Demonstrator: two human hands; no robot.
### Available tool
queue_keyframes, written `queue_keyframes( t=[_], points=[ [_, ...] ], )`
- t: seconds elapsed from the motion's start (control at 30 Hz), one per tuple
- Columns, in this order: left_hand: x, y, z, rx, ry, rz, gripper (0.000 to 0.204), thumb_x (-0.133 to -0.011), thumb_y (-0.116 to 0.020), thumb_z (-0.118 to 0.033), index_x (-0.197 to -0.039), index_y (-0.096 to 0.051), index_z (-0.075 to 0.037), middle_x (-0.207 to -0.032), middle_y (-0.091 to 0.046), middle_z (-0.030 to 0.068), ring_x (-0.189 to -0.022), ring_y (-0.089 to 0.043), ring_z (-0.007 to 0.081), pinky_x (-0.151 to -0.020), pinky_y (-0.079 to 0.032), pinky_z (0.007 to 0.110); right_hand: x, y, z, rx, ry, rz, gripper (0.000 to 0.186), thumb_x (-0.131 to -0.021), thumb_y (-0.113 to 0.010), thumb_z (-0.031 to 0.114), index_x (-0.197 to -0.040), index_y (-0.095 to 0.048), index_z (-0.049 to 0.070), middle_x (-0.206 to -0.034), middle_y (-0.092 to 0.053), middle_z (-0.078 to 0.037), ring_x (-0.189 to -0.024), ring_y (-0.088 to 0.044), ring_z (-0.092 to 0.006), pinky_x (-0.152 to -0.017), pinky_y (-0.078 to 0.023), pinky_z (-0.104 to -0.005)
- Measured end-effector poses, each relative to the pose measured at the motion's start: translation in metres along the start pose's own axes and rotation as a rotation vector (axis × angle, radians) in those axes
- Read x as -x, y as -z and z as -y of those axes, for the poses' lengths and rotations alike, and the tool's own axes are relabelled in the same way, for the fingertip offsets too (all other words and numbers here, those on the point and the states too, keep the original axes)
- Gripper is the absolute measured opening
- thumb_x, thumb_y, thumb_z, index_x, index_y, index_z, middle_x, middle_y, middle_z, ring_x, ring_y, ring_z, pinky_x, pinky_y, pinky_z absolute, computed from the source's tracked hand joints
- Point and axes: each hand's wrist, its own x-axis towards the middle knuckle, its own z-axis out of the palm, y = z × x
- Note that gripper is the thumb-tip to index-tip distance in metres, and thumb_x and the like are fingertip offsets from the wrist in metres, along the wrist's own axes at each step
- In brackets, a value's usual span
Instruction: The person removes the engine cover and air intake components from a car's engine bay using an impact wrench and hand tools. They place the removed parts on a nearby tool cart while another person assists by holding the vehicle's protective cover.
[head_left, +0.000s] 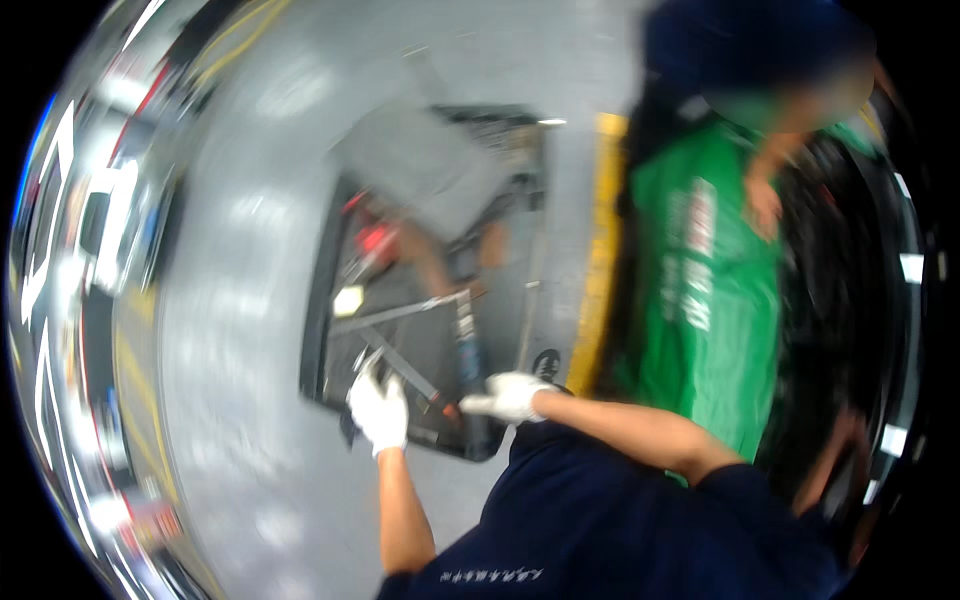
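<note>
Grey bar (406,374) w/ an orange end lies diagonally in the dark tray (312,345), b/w the two gloved hands; its orange end is right by the R hand's (508,396) fingertips, touching or just short of them, can't tell w/ the blur. Bar's mid part runs just R of the L hand (379,410). R fingers: index looks stretched out toward the orange end, rest bunched; can't tell if they grip anything. L fingers point up/away over the tray's near L edge, partly spread, a small silvery piece (368,357) at their tips; held or only touched, can't tell. L forearm comes up near-vertical from the lower edge; R forearm reaches in from the R, almost level, elbow bent. Past the hands: thin silver rod (400,312) across the tray, dark handle w/ blue (468,355) standing lengthwise near the R hand, yellow piece (348,300), red item (377,241), grey panel (425,165) at the far end. Co-worker's hand (763,208) is over by the green cover (705,290), R side.
</note>
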Motion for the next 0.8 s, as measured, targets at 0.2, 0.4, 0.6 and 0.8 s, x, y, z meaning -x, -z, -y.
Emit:
queue_keyframes(
  t=[0.2,0.4,0.6,0.8],
  points=[
    [-0.012,-0.022,-0.047,-0.051,-0.053,-0.057,0.036,-0.105,-0.064,-0.027,-0.129,-0.067,0.001,-0.122,-0.070,0.0227,-0.110,-0.066,0.0359,-0.101,-0.053,0.044,0.009,0.046,-0.102,-0.007,0.311,-0.308,0.054,-0.097,-0.061,0.055,-0.118,-0.073,0.006,-0.117,-0.074,-0.023,-0.113,-0.069,-0.0425,-0.097,-0.053,-0.0514],
    [-0.012,-0.016,-0.183,0.053,-0.440,0.125,0.041,-0.106,-0.066,-0.027,-0.132,-0.068,0.005,-0.127,-0.070,0.0269,-0.115,-0.067,0.0402,-0.102,-0.054,0.047,0.193,0.074,-0.353,-0.401,-0.233,-1.195,0.044,-0.099,-0.058,0.047,-0.118,-0.072,0.010,-0.113,-0.075,-0.020,-0.106,-0.072,-0.0409,-0.092,-0.057,-0.0506],
    [0.045,-0.066,-0.236,0.102,-0.433,0.345,0.046,-0.107,-0.063,-0.024,-0.142,-0.059,0.005,-0.138,-0.064,0.0262,-0.126,-0.063,0.0374,-0.111,-0.050,0.045,0.358,0.023,-0.609,-0.400,-1.004,-1.808,0.035,-0.100,-0.060,0.037,-0.119,-0.070,0.010,-0.117,-0.072,-0.019,-0.111,-0.070,-0.0384,-0.098,-0.056,-0.0475],
    [0.090,-0.090,-0.254,0.150,-0.406,0.491,0.042,-0.105,-0.064,-0.019,-0.139,-0.062,0.006,-0.137,-0.065,0.0250,-0.124,-0.063,0.0349,-0.111,-0.049,0.043,0.375,-0.017,-0.682,-0.333,-1.184,-1.741,0.031,-0.097,-0.069,0.030,-0.119,-0.064,0.009,-0.115,-0.068,-0.018,-0.109,-0.069,-0.0385,-0.093,-0.056,-0.0504]
  ],
)
